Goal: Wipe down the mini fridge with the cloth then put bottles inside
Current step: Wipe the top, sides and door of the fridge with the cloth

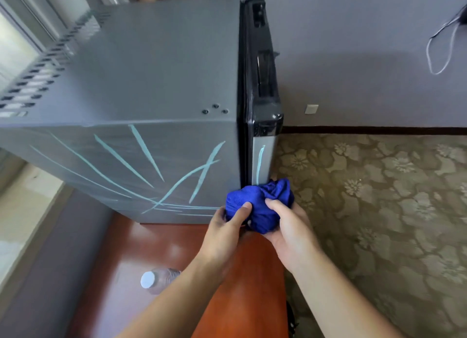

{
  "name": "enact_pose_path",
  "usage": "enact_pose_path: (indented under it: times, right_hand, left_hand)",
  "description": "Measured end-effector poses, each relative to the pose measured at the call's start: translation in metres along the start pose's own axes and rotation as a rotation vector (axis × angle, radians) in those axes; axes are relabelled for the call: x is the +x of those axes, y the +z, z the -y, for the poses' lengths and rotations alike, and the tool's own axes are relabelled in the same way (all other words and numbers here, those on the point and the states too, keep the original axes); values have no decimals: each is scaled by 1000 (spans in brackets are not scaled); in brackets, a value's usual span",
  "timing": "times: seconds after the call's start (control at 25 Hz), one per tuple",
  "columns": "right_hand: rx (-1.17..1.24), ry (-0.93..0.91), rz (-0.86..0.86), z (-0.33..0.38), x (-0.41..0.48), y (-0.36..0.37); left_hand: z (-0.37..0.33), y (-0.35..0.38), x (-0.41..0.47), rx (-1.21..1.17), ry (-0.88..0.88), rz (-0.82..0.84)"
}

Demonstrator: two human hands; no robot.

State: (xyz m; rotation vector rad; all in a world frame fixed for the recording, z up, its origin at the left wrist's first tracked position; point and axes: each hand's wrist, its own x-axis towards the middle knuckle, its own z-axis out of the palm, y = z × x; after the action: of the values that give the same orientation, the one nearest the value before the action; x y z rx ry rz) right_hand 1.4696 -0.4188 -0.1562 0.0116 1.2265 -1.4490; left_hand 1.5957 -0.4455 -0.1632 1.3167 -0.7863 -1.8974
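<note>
A grey mini fridge (156,67) stands on a reddish wooden surface (161,246), its black door (262,67) shut and facing right. Pale blue-white streaks (141,166) mark its near side panel, and one streak runs down the door's edge. Both hands hold a bunched blue cloth (257,203) at the fridge's lower front corner. My left hand (227,231) grips the cloth's left side; my right hand (288,226) grips it from the right and below. A clear plastic bottle (156,279) with a white cap stands on the wood, partly hidden by my left forearm.
Patterned beige carpet (379,211) lies to the right below a grey wall (366,59) with a white socket (311,109). A cable (439,49) hangs at the upper right. A window (15,49) is at the left.
</note>
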Motion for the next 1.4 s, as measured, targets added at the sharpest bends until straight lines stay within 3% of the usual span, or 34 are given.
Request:
enact_pose_path:
  times: [0.2, 0.36, 0.56, 0.76, 0.88, 1.04, 1.4]
  right_hand:
    - [-19, -363, 168, 58, -63, 49]
    - [-69, -513, 199, 77, -86, 65]
    - [-76, -455, 181, 57, -74, 52]
    - [-67, -248, 2, 18, -52, 42]
    - [3, -164, -55, 9, -44, 42]
    - [29, -189, 26, 9, -56, 51]
    - [-50, -449, 482, 29, -118, 127]
  left_hand:
    - [-70, 26, -48, 93, 436, -67]
    - [-97, 36, -70, 135, 590, -67]
    - [-78, 21, -56, 67, 512, -55]
    - [-41, -1, -27, -118, 247, -140]
    - [-31, -9, -15, -139, 195, -173]
    - [-38, -16, -18, -130, 262, -188]
    - [-140, -44, -64, 13, 643, -229]
